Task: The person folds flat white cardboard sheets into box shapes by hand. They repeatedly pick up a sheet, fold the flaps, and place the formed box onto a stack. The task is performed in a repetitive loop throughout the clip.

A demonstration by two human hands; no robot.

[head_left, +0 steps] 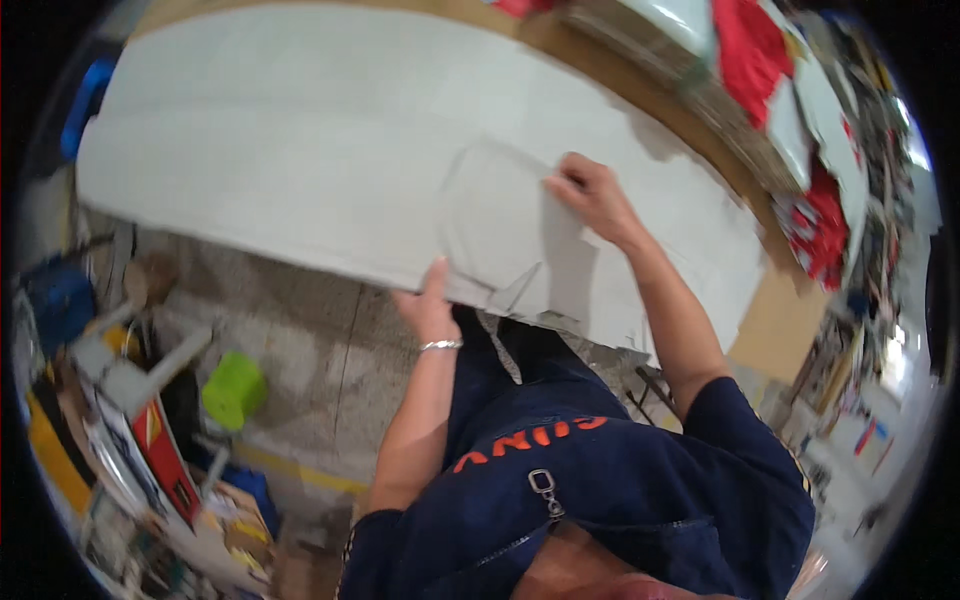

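Note:
A large white sheet covers most of the table in front of me. At its near edge is my left hand, thumb resting on top and fingers bent around the edge, partly out of sight. My right hand is closed in a pinch above the sheet, to the right of its middle. Whatever it pinches is too small or hidden to make out. A thin grey curved line loops over the sheet between the hands; whether it is a cord or a mark, I cannot tell. Near my left hand, the sheet's edge looks torn or creased.
Brown cardboard shows under the sheet at the right. Wrapped packages with red material stand along the far right. On the floor at the left are a bright green spool-like object and a cluttered bench with a red box.

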